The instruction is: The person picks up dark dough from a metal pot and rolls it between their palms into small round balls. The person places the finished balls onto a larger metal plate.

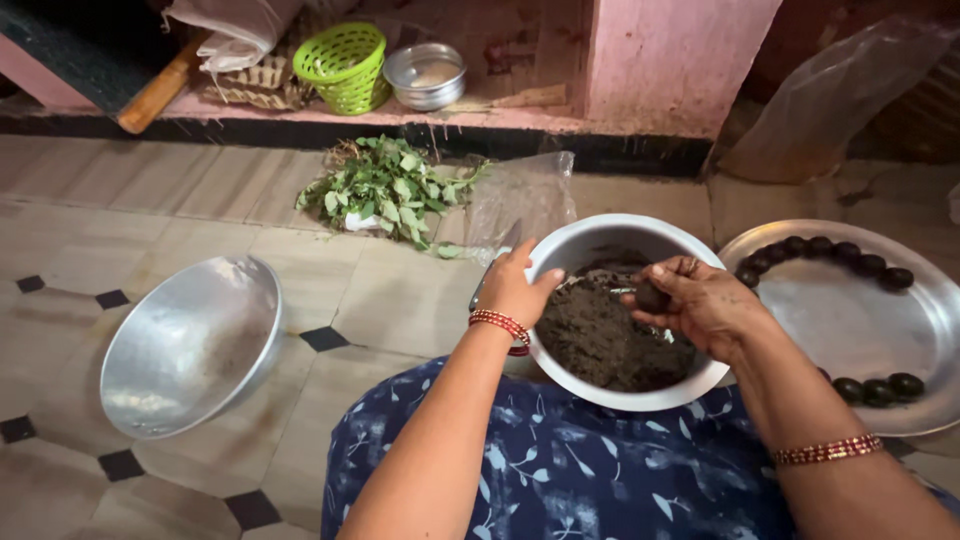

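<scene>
The round steel bowl of dark, moist mixture (585, 238) sits on my lap against my blue flower-printed cloth (560, 470), tipped a little toward me, and the dark mass fills its lower half. My left hand (512, 290) grips the bowl's near-left rim, thumb hooked over the edge and fingers closed on the outside of the wall; a band of red bead bangles (502, 324) circles that wrist. My right hand (708, 305) hangs over the right side of the bowl, fingers curled shut around a small dark ball of the mixture (652, 296), which shows at my fingertips just above the mass. A red and gold bangle (828, 450) rides further up that forearm.

Just to the right of the bowl lies a wide flat steel plate (850, 325), with finished dark balls (828, 250) lined along its far rim and a few more at its near edge. Well off to my left, an empty shallow aluminium pan (190, 345) rests tilted on the tiled floor. Beyond the bowl lies a bunch of green leafy sprigs (388, 190) beside a clear plastic bag (520, 195). On the pink ledge at the back stand a lime-green plastic basket (345, 65) and a small lidded steel container (425, 75), close together.
</scene>
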